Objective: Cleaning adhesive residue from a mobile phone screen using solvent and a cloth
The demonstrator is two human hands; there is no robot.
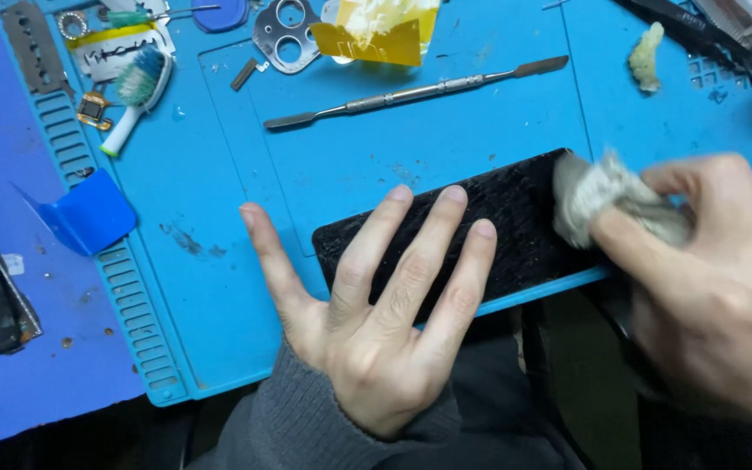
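A black flat slab (515, 218), rough and dirty on top, lies on a blue work mat (446, 130) at its near edge. My left hand (376, 305) lies flat on the slab's left part, fingers spread, thumb out on the mat. My right hand (707, 278) pinches a crumpled greyish wad of cloth (607, 196) and presses it on the slab's right end. The right hand is blurred.
A long metal spatula tool (419, 90) lies above the slab. At the far left sit a brush head (137, 87), a blue plastic pick (89, 213) and small metal parts. A yellow film piece (376, 35), a metal camera frame (285, 35) and a pale lump (646, 57) lie at the back.
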